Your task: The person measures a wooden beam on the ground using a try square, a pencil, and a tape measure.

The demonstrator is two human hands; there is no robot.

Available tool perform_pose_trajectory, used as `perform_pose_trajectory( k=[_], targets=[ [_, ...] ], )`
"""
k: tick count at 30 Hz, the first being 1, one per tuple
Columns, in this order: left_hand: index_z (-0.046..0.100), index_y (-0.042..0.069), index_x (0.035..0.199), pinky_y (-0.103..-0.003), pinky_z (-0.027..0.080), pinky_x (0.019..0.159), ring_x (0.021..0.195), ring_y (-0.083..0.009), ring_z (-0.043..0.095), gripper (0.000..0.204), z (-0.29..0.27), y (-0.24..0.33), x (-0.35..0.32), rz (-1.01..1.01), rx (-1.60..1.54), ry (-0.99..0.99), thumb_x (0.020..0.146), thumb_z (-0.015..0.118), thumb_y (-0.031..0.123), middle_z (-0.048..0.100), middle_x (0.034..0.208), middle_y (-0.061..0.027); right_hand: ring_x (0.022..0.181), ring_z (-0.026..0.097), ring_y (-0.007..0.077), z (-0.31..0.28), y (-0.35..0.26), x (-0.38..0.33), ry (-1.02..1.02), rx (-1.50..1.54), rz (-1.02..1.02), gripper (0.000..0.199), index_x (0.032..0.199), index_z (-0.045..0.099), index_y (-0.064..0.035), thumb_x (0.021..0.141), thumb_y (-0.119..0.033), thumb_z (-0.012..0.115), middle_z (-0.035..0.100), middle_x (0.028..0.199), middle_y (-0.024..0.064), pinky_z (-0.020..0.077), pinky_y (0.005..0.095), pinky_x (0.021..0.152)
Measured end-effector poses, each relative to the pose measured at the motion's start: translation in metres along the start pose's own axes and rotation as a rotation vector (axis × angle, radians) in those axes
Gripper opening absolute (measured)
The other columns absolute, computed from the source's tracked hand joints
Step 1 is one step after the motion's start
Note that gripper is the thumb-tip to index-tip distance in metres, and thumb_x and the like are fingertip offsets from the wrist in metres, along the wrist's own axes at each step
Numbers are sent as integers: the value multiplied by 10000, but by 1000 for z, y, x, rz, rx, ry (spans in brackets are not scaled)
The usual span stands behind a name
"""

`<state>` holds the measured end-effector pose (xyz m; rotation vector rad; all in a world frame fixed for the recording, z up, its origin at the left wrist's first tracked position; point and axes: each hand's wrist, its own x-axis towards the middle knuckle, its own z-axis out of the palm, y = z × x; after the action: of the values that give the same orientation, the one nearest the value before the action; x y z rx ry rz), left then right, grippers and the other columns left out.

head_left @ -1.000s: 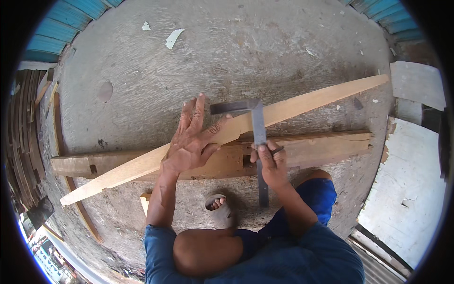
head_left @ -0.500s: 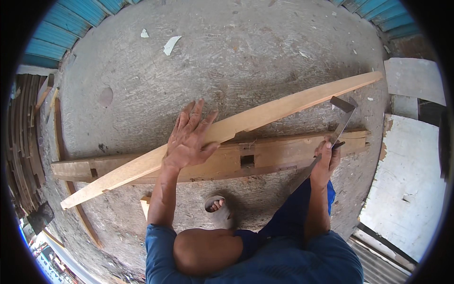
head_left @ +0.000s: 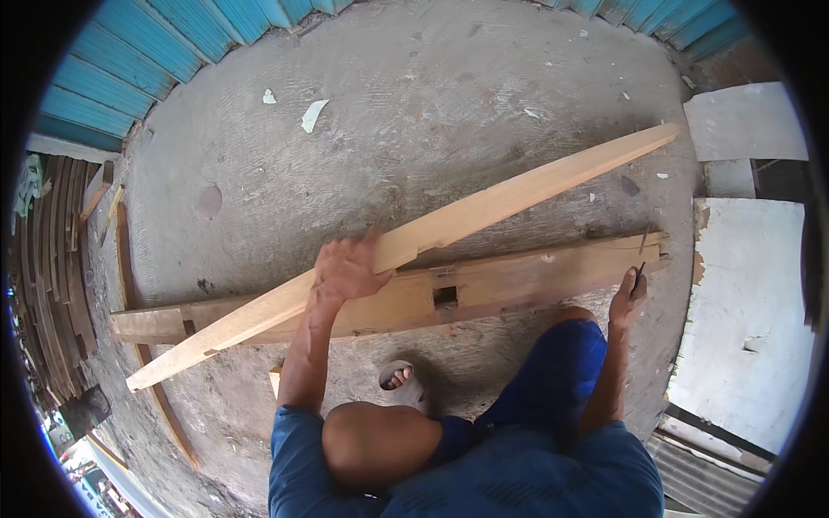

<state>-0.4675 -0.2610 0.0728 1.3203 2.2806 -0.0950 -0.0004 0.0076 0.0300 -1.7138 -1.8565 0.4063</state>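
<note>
A long pale wooden plank (head_left: 501, 201), tapered at both ends, lies slantwise across a darker board. My left hand (head_left: 347, 266) is closed over the plank left of its middle. The board (head_left: 535, 272) under it has square cut-outs and rests on the floor. My right hand (head_left: 627, 299) is closed beside the board's right end. It holds a carpenter's square (head_left: 645, 240), of which only a thin edge shows, and a thin black stick (head_left: 639, 274), perhaps a pencil.
Rough concrete floor (head_left: 302, 181) surrounds the work. Stacked timber (head_left: 56, 268) is at the left, near a thin batten (head_left: 164, 406). White panels (head_left: 751, 302) lie at the right. Blue corrugated walls (head_left: 138, 60) border the far side. My bent knees are close to the board.
My left hand has gone from lying flat with fingers spread to gripping the plank. My right hand has moved right, and the square has turned so that only its thin edge shows.
</note>
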Motion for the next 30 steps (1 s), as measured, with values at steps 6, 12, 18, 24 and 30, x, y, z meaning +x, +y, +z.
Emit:
perform_pose_trajectory(
  k=[6, 12, 18, 24, 30],
  targets=[
    [582, 158, 1368, -528, 583, 887, 957, -437, 742, 718, 14, 17, -6, 39, -17, 180, 781, 832, 486, 762, 954, -218, 912, 668, 532, -59, 106, -21, -31, -344, 182, 477, 1036, 662, 63, 1028, -399, 545, 707, 934, 312, 504, 568, 825],
    [593, 150, 1336, -528, 592, 862, 921, -407, 758, 688, 27, 21, -23, -5, -2, 214, 771, 845, 451, 770, 930, -195, 1019, 675, 534, -61, 176, -62, -245, -578, 341, 507, 1102, 679, 33, 995, -449, 562, 705, 1057, 345, 500, 612, 916],
    [529, 152, 1405, -485, 566, 890, 1032, -325, 727, 782, 35, 36, -13, 176, -4, 318, 735, 894, 328, 741, 1111, -131, 1065, 708, 478, -52, 265, -47, -435, -730, 442, 419, 1116, 733, 33, 989, -339, 588, 728, 1117, 313, 549, 585, 880],
    [570, 136, 1315, -457, 579, 836, 1022, -333, 731, 637, 54, 15, -40, 161, 7, 343, 755, 848, 257, 743, 1122, -110, 1172, 628, 489, -12, 125, 4, -318, -621, 68, 628, 1449, 528, -75, 909, -287, 770, 640, 1254, 296, 499, 590, 973],
    [552, 83, 1335, -469, 583, 792, 907, -354, 750, 649, 37, 14, -41, 219, -21, 265, 768, 827, 239, 761, 969, -153, 1304, 541, 425, 47, -71, 65, -334, -683, -386, 829, 1626, 321, -199, 917, -178, 749, 470, 1447, 215, 498, 504, 1061]
  ],
)
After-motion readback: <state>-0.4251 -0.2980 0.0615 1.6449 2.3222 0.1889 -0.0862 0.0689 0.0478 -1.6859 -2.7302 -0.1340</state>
